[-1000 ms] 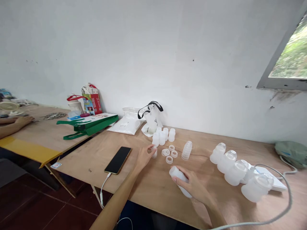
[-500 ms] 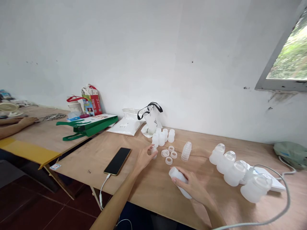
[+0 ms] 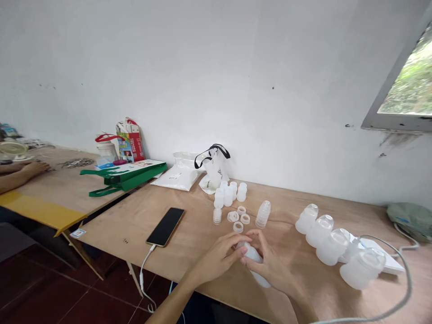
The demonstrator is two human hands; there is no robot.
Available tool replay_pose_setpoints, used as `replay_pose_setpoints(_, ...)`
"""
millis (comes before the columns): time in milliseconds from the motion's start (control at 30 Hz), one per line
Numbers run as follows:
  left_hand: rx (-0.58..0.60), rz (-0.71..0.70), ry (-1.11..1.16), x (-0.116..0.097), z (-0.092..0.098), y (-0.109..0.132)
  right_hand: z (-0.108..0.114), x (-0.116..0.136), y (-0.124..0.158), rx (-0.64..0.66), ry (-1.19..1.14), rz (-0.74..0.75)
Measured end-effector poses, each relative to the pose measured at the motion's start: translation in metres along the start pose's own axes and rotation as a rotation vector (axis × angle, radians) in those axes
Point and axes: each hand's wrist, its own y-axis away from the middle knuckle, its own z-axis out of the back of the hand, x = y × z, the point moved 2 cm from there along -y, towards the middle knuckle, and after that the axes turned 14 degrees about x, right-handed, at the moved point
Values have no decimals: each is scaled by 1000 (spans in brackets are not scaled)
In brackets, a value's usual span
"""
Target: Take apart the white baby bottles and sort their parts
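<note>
My right hand (image 3: 272, 263) is wrapped round a frosted white plastic bottle (image 3: 252, 254), tilted near the table's front edge. My left hand (image 3: 221, 257) is closed at the bottle's top end; its fingertips hide whatever small piece may be there. Just beyond the hands lie several translucent rings (image 3: 238, 227). To their left stands a short stack of small clear pieces (image 3: 217, 216), and to their right a taller stack of clear domed caps (image 3: 263, 214). Several uncapped frosted bottles (image 3: 241, 192) stand behind the rings.
A row of capped bottles (image 3: 332, 246) stands at right, beside a white box (image 3: 393, 265) and grey cable (image 3: 407, 288). A phone (image 3: 166, 227) with a charging cord lies at left. White bags (image 3: 178, 176) rest near the wall. Another person's hand (image 3: 35, 169) is on the neighbouring table.
My left hand has left the stack of small clear pieces and come right and nearer, to the bottle's top. My right hand still holds the bottle in about the same place.
</note>
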Motion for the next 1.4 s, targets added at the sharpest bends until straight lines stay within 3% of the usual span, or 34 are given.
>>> replay_pose_setpoints(100,-42,54,-19,-3,-8,-1,2,3,3,-41,108,-35)
replay_pose_setpoints(267,-209,204,-39,10,-19,-7,-3,9,4,-164,582,-197)
replay_pose_setpoints(367,-261,291,-91,13,-17,-6,-6,13,4,-188,660,-164)
replay_pose_setpoints(600,-46,132,6,-7,1,5,1,20,10,-204,539,-106)
replay_pose_setpoints(700,-80,225,-56,-5,1,5,-3,18,10,-170,656,-151)
replay_pose_setpoints(833,-140,288,-117,2,-1,2,-8,14,7,-245,747,-146)
replay_pose_setpoints(967,-45,198,-110,-5,1,4,-9,17,7,-225,679,-113)
replay_pose_setpoints(1100,66,220,-140,-12,4,6,-10,23,9,-183,669,-151)
replay_pose_setpoints(1233,46,262,-148,-8,4,7,-10,20,9,-195,687,-155)
replay_pose_setpoints(1400,44,272,0,1,3,8,6,7,10,-338,721,-124)
